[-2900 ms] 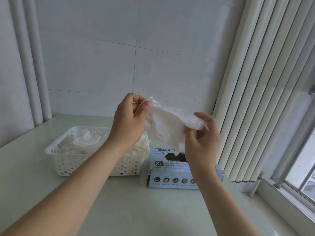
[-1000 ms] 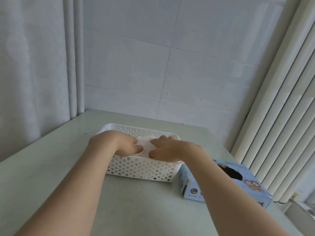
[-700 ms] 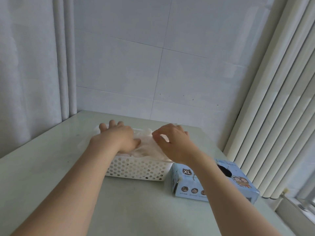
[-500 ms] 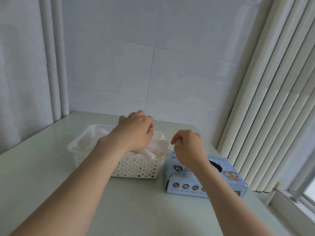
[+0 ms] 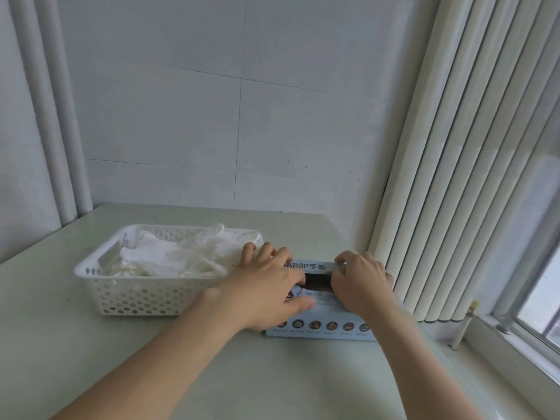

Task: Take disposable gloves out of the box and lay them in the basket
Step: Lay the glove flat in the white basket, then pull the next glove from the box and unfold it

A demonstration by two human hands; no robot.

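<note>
A white perforated basket (image 5: 136, 298) stands on the table, holding a heap of white disposable gloves (image 5: 169, 259). Right beside it lies the light blue glove box (image 5: 321, 327) with a dark opening (image 5: 316, 281) in its top. My left hand (image 5: 266, 286) rests flat on the left part of the box, fingers spread and thumb along the front of the top. My right hand (image 5: 360, 280) sits on the right part of the box, its fingers bent at the right end of the opening. Its fingertips are hidden, and no glove shows in it.
The pale green table (image 5: 60, 344) meets a white tiled wall at the back. Vertical blinds (image 5: 454, 177) hang close behind the box on the right. A window sill and frame (image 5: 515, 359) run along the far right.
Both hands laid the glove in the basket, let it go, and moved right onto the box. The view has swung right with them.
</note>
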